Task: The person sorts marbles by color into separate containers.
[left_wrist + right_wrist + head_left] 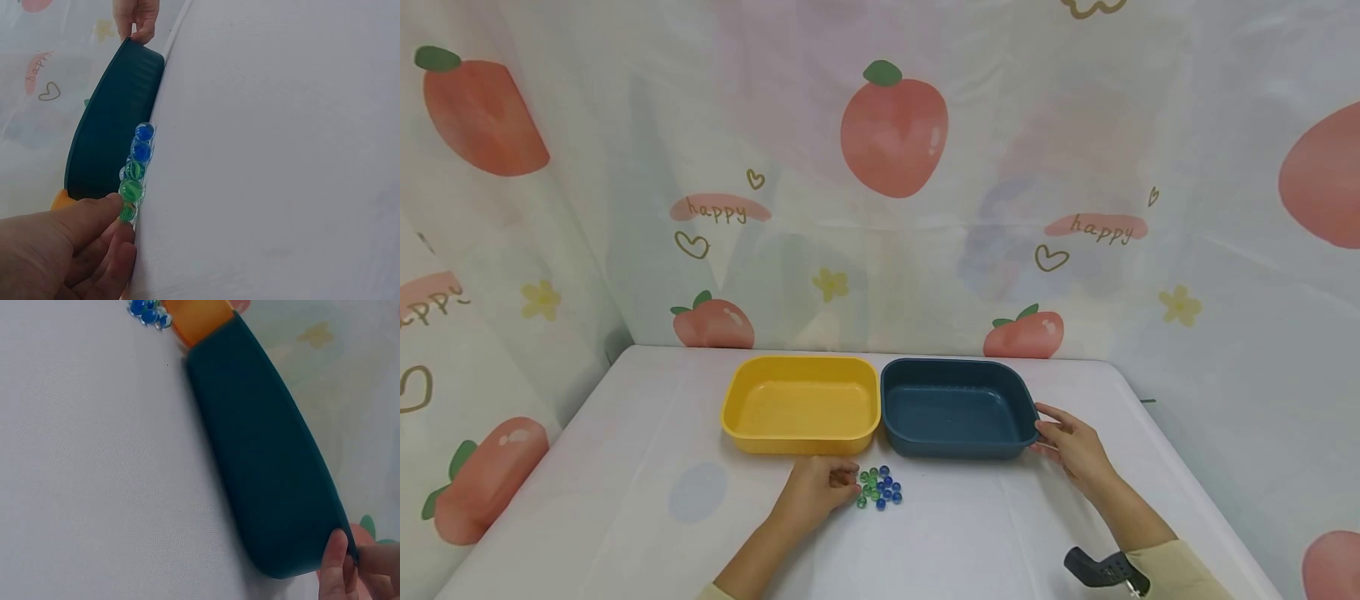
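A small cluster of glass marbles [880, 487], some green and some blue, lies on the white table in front of two plastic bins. At the left side of the cluster is my left hand [816, 492], its thumb and fingers slightly apart. In the left wrist view, the thumb tip is right at the nearest green marbles [130, 190]. My right hand [1078, 450] grips the right end of the dark blue bin [958, 448], fingers and thumb on either side of its rim. Both bins look empty inside.
Left of the blue bin, and right up against it, stands the yellow bin [801, 446]. The white-covered table [970, 533] meets a fabric backdrop [895, 275] with peach prints behind the bins. A black strap device [1105, 571] sits on the right wrist.
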Tool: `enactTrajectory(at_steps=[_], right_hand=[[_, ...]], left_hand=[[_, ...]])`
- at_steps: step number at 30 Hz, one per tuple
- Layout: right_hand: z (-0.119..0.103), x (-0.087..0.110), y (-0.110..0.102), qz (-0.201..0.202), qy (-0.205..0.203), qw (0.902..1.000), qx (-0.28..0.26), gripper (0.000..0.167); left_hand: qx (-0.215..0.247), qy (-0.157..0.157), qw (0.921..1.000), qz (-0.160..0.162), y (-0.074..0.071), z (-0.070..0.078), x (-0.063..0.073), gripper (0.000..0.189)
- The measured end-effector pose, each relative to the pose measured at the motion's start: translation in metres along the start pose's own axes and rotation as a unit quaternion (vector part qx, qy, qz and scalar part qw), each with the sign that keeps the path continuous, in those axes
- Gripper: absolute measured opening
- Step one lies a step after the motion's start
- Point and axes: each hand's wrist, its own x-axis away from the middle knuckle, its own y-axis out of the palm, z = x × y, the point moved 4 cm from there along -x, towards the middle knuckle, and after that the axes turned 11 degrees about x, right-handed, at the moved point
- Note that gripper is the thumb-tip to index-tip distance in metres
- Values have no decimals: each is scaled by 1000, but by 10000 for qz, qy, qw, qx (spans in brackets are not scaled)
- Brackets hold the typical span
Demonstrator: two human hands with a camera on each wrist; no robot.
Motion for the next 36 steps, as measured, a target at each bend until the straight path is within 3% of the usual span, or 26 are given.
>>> enactTrajectory(at_steps=[8,16,36], right_hand=[[2,0,0,-10,7,10000,-38,55],[5,-2,0,-35,65,9997,-211,57],[5,-3,-1,-67,48,9994,-342,57]], left_hand=[[-60,78,9999,-41,1,-1,0,24],[-118,-63,9999,-3,0,-4,-1,24],[445,-124,9989,-67,-2,-5,1,22]])
